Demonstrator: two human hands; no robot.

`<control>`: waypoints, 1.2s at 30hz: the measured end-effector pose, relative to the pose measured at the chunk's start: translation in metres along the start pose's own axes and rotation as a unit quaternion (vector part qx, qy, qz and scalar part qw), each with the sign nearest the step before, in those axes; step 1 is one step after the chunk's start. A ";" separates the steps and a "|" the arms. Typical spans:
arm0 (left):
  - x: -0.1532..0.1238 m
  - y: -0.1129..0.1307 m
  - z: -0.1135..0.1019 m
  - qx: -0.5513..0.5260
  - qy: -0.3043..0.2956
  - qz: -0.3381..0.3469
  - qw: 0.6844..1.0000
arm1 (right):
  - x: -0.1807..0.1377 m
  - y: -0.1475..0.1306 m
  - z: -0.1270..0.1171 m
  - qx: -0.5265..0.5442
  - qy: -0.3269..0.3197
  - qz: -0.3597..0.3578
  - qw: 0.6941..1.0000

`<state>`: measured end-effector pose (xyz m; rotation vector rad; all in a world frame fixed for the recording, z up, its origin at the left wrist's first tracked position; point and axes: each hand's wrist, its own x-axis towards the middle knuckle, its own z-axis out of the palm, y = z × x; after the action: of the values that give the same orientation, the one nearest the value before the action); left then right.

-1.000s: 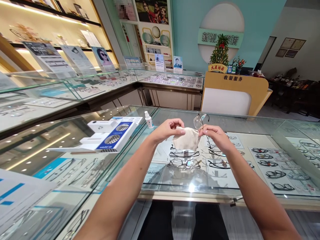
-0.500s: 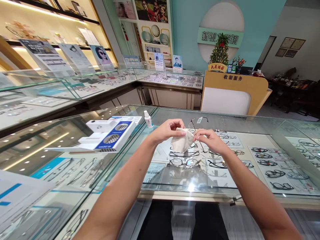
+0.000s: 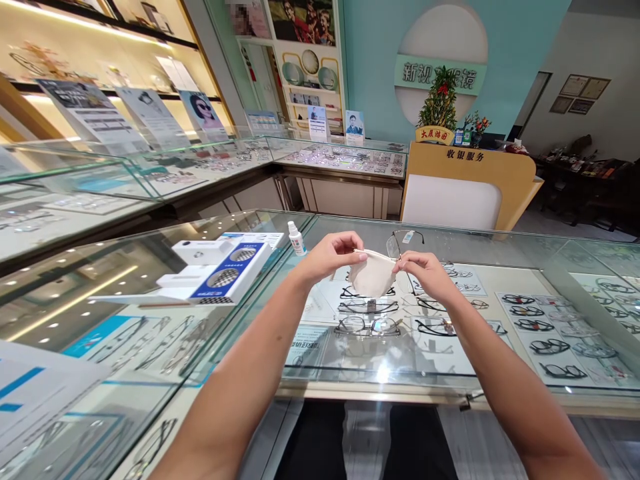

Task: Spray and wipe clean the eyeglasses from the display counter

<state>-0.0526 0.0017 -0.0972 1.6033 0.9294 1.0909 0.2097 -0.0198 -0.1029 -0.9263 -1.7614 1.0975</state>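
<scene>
My left hand (image 3: 336,256) pinches the upper left corner of a cream cleaning cloth (image 3: 373,275), which hangs spread between my hands above the glass counter. My right hand (image 3: 423,269) is closed on a pair of thin-framed eyeglasses (image 3: 394,247) with a small tag on one temple. The cloth's right corner meets my right fingertips; whether they grip it too, I cannot tell. One temple points up and right, the other down past my fingers. Below, under the glass, lie rows of eyeglasses (image 3: 369,326).
A small white spray bottle (image 3: 297,239) stands on the counter left of my left hand. Further left are a blue-and-white box display (image 3: 227,275) and a paper sign (image 3: 45,383). A yellow cashier desk (image 3: 520,180) and more glass showcases (image 3: 345,159) stand beyond.
My hands have moved slightly apart, and the bunched cloth is now stretched out between them. The eyeglasses have shifted a little up and to the right with my right hand.
</scene>
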 end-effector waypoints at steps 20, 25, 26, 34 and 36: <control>0.006 -0.017 0.014 -0.056 0.014 -0.032 0.998 | 0.002 0.004 0.006 0.012 0.095 -0.026 0.995; 0.002 -0.009 0.022 -0.005 0.011 -0.006 1.000 | 0.002 0.007 0.008 0.054 0.115 0.027 0.992; 0.001 -0.008 0.023 -0.003 0.012 -0.009 1.000 | 0.002 0.007 0.009 0.062 0.115 0.035 0.991; -0.003 0.003 0.034 -0.029 0.038 -0.053 0.997 | 0.001 0.004 0.012 0.129 0.133 0.055 0.981; -0.005 0.004 0.038 -0.033 0.014 -0.057 0.998 | 0.001 0.004 0.014 0.159 0.111 0.058 0.979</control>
<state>-0.0178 -0.0150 -0.1000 1.4665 0.9814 1.0551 0.1969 -0.0223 -0.1100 -0.9203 -1.3192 1.2545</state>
